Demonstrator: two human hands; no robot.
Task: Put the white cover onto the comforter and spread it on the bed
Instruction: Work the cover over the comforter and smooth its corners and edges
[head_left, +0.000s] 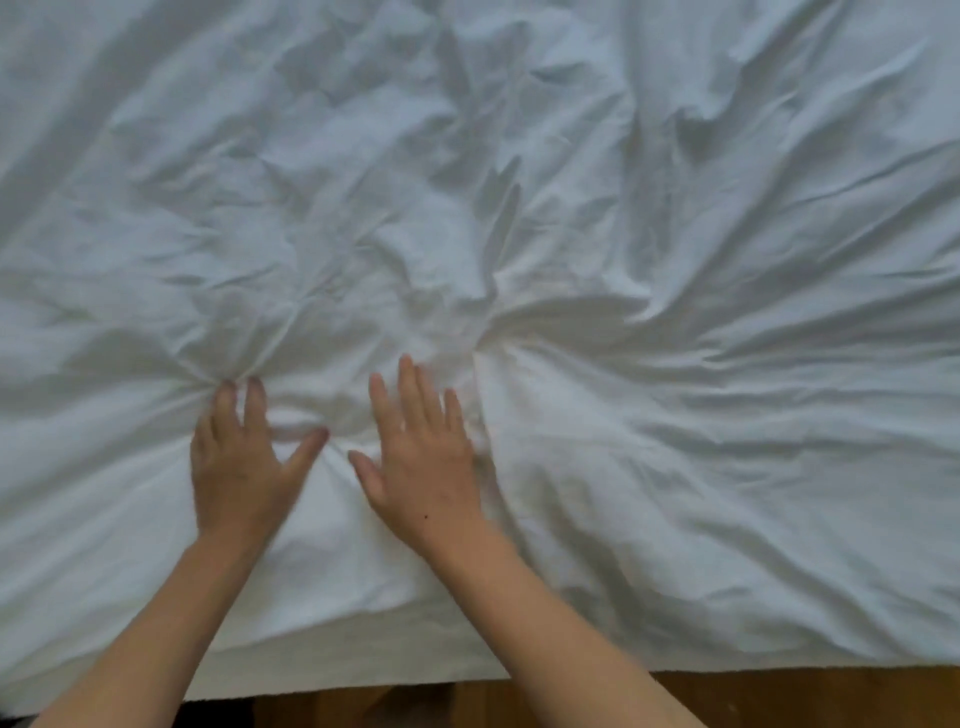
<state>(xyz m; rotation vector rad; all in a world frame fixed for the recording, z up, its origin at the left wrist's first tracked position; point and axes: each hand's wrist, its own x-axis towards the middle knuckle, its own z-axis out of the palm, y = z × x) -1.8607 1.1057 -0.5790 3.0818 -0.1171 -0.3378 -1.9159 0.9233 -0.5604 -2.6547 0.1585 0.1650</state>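
Covering nearly the whole view, the white cover (623, 260) lies spread across the bed, near edge running along the bottom of the frame. Whether the comforter is inside cannot be seen; the fabric looks padded and puffy, nothing more certain. Far edge and both sides cut off by the frame. Surface heavily creased, with folds fanning out from a pinched spot just beyond the right hand's fingertips and another bunch at the left hand's fingertips.

Left hand (244, 467) palm down on the cover, fingers straight, thumb splayed toward the right; it grasps nothing, only presses. Some blur on the fingers. Right hand (421, 467) also flat on the cover, fingers extended and slightly spread, released, pressing the cloth. Hands close together, not touching. Both forearms bare, entering from the bottom.

Below the near edge, a strip of brown wooden floor (805, 696); darker patch at bottom left, unclear.
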